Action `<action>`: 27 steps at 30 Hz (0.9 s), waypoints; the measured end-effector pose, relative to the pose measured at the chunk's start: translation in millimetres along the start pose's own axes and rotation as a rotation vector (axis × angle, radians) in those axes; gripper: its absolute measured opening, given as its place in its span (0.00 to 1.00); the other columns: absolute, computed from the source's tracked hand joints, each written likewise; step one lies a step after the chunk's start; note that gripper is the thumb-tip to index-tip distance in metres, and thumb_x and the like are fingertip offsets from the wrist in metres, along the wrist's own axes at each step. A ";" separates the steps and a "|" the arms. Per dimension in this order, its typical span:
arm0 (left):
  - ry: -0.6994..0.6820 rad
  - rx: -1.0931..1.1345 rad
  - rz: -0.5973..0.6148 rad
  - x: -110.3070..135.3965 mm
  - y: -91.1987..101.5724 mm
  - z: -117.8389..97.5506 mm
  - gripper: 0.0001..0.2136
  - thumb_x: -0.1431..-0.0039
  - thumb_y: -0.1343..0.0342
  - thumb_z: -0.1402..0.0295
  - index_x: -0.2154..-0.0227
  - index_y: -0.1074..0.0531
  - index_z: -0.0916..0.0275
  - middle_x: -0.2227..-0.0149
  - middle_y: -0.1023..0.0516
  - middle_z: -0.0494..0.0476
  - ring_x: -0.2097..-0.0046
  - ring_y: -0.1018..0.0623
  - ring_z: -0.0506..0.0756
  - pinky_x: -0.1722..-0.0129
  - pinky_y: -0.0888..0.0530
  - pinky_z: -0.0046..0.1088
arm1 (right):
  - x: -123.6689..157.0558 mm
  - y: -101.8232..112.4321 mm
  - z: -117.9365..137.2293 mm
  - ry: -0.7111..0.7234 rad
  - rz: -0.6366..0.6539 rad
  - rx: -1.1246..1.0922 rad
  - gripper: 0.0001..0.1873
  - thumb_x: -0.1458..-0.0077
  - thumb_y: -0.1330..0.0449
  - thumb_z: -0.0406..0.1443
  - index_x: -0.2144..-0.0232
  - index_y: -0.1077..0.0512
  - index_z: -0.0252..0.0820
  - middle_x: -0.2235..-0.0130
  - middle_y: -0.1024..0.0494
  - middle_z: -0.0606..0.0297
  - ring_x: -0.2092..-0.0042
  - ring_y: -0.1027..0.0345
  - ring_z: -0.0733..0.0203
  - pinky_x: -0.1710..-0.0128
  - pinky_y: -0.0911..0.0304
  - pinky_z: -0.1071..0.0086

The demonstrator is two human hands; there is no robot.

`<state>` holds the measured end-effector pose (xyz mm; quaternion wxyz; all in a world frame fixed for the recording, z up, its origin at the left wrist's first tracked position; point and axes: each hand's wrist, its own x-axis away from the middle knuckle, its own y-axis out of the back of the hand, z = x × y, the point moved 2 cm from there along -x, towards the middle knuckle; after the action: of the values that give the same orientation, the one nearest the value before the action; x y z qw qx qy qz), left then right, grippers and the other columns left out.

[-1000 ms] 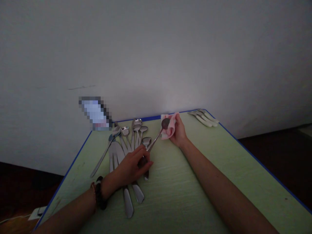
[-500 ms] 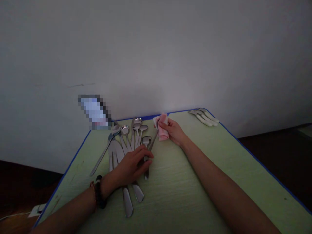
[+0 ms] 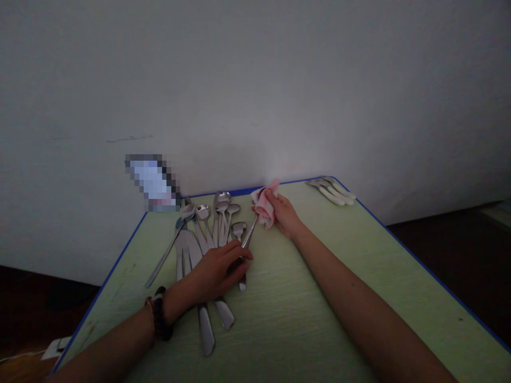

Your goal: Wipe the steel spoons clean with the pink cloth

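My left hand (image 3: 219,268) reaches over the pile and pinches the handle end of a piece of silver cutlery (image 3: 250,232). Its far end vanishes inside a pink and white cloth (image 3: 265,206), so its kind is hidden. My right hand (image 3: 284,214) is closed on that cloth, wrapping it round the cutlery. Just left of the held piece lies a short spoon (image 3: 239,229), its handle partly behind my left fingers. Several more spoons (image 3: 224,198) fan out beyond my left hand, and a wide flat utensil (image 3: 187,242) with slots lies partly beneath it.
Several white-handled forks (image 3: 333,192) lie together at the far right corner of the light green table (image 3: 303,303), which has a blue edge. A blurred-out phone-like device (image 3: 154,181) leans at the far left corner. A plain wall (image 3: 255,96) stands right behind the table.
My right hand has shifted the cloth on the cutlery, and its folds now stand up more at the top. More of the cutlery's shaft shows below the cloth. My left hand stays nearly in place.
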<state>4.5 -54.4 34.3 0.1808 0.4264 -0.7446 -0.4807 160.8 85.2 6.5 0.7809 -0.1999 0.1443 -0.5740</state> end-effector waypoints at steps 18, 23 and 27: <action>-0.093 0.000 -0.028 0.9 -2.1 2.4 0.11 0.39 0.53 0.73 0.58 0.28 0.60 0.65 0.29 0.54 0.66 0.28 0.49 0.67 0.32 0.22 | -1.2 -0.5 -3.2 -0.101 0.043 -0.037 0.12 0.50 0.38 0.43 0.70 0.31 0.39 0.75 0.24 0.68 0.74 0.29 0.65 0.72 0.32 0.72; -0.087 -0.041 -0.038 2.0 -5.0 5.7 0.12 0.38 0.52 0.71 0.56 0.27 0.58 0.62 0.27 0.55 0.66 0.26 0.50 0.66 0.30 0.23 | -4.0 4.1 -7.6 -0.056 0.048 0.107 0.20 0.55 0.36 0.49 0.70 0.30 0.38 0.74 0.24 0.66 0.72 0.29 0.63 0.71 0.33 0.72; -0.089 -0.050 -0.052 2.9 -6.7 8.2 0.14 0.38 0.52 0.68 0.51 0.29 0.56 0.53 0.26 0.58 0.58 0.23 0.52 0.60 0.27 0.27 | -4.2 4.9 -8.2 -0.051 0.076 0.169 0.23 0.55 0.39 0.53 0.69 0.30 0.38 0.75 0.24 0.66 0.72 0.30 0.63 0.71 0.33 0.71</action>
<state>0.3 -53.3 24.2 0.1454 0.4192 -0.7282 -0.5223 159.9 89.2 -3.1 0.8196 -0.1423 0.0829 -0.5487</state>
